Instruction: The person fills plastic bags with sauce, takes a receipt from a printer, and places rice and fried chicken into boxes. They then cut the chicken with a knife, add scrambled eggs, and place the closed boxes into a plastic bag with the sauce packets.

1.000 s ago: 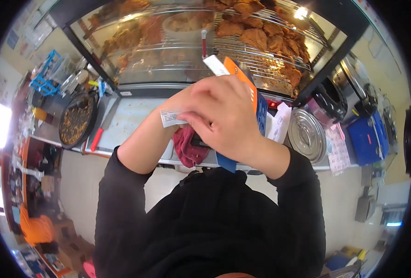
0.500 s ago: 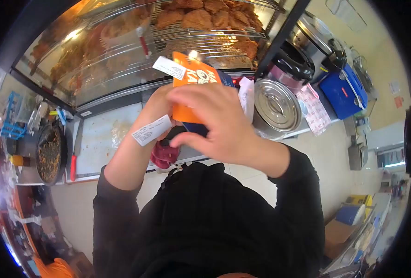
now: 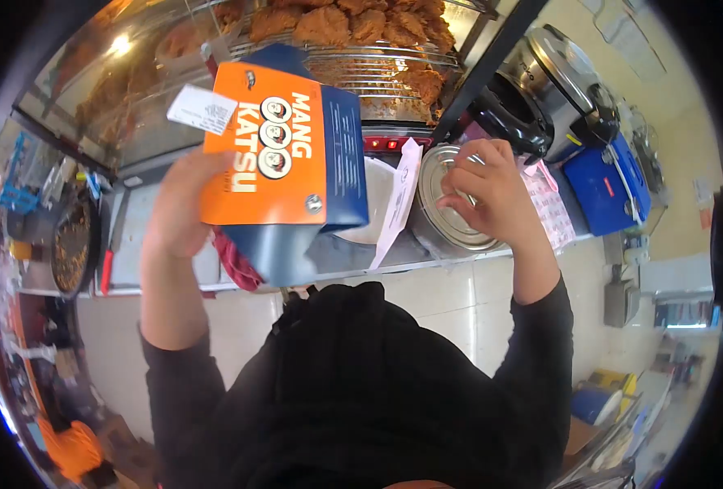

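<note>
An orange and navy carton point(image 3: 284, 147) printed "MANG KATSU" is in my left hand point(image 3: 184, 204), whose fingers grip its left side. A white printed label point(image 3: 202, 109) sticks out from the carton's upper left. My right hand point(image 3: 487, 191) is raised over the round metal lid point(image 3: 443, 183) of a pot, its fingers curled; whether anything small is between them I cannot make out. Between the carton and the pot stands a pale pink printed paper point(image 3: 399, 204), beside a white round container point(image 3: 375, 200). A dark red cloth point(image 3: 237, 261) lies below the carton.
Behind the carton is a glass display case with fried pieces point(image 3: 325, 26) on wire racks. Rice cookers point(image 3: 553, 69) and a blue box point(image 3: 607, 189) stand at the right. At the left are a red-handled knife point(image 3: 107, 271) and a dark pan point(image 3: 74, 248) of crumbs.
The carton has moved left and nearer, now showing its full printed face. My right hand has moved away from it to the right and curled. The label on my left wrist no longer shows.
</note>
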The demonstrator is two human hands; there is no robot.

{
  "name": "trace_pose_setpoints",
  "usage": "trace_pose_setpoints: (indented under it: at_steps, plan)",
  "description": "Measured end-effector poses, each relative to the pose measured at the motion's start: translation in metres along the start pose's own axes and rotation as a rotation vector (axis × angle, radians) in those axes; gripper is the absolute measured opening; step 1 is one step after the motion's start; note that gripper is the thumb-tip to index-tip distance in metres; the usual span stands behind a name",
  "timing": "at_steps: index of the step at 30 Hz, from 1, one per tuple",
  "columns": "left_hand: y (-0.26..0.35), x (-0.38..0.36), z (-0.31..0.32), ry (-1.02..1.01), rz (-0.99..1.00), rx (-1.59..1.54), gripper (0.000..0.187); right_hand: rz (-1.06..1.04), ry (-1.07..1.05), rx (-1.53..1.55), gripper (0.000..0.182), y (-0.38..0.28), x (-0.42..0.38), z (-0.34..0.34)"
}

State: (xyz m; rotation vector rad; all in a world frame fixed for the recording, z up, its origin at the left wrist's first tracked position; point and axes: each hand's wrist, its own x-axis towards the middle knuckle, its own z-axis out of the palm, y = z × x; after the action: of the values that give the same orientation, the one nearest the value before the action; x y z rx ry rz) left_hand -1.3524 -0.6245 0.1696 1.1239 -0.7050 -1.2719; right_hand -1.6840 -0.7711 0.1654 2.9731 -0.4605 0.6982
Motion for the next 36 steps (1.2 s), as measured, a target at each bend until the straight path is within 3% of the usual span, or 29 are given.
trace_pose_setpoints:
  at_steps: [5,8,11,16,20,24,27,28,29,31,33,36]
  plan:
    - [0.030,-0.019,0.000,-0.119,-0.135,0.223,0.040,-0.229,-0.274,0.000,0.027,0.047,-0.014,0.059]
    - [0.041,-0.035,0.010,-0.037,-0.122,0.566,0.042,-0.256,-0.307,0.043,0.027,0.056,0.001,0.075]
    - [0.050,-0.046,0.011,-0.234,-0.183,0.583,0.044,-0.319,-0.230,0.120,0.025,0.056,0.010,0.091]
    - [0.047,-0.067,0.012,-0.320,-0.175,0.538,0.041,-0.294,-0.359,0.168,0.022,0.060,0.014,0.100]
    - [0.050,-0.081,0.010,-0.345,-0.204,0.532,0.041,-0.239,-0.323,0.219,0.026,0.055,0.013,0.110]
    - [0.057,-0.092,0.003,-0.337,-0.208,0.518,0.034,-0.248,-0.271,0.229,0.057,0.062,0.009,0.122]
    - [0.065,-0.107,-0.035,-0.295,0.162,0.854,0.023,-0.023,-0.080,0.091,0.091,0.033,0.014,0.094]
    - [0.061,-0.117,-0.068,-0.288,0.330,0.875,0.020,0.071,-0.021,-0.018,0.088,0.032,0.010,0.087]
    - [0.056,-0.124,-0.093,-0.288,0.504,0.877,0.017,0.243,-0.019,0.060,0.079,0.038,-0.001,0.084]
    - [0.060,-0.146,-0.139,0.092,0.129,0.624,0.032,0.598,-0.068,0.031,0.063,0.061,-0.028,0.079]
    - [0.069,-0.149,-0.117,0.204,0.006,0.508,0.042,0.959,-0.211,-0.150,0.050,0.080,-0.072,0.103]
    - [0.047,-0.122,-0.157,0.282,-0.035,0.673,0.040,1.078,-0.343,-0.167,0.036,0.080,-0.107,0.136]
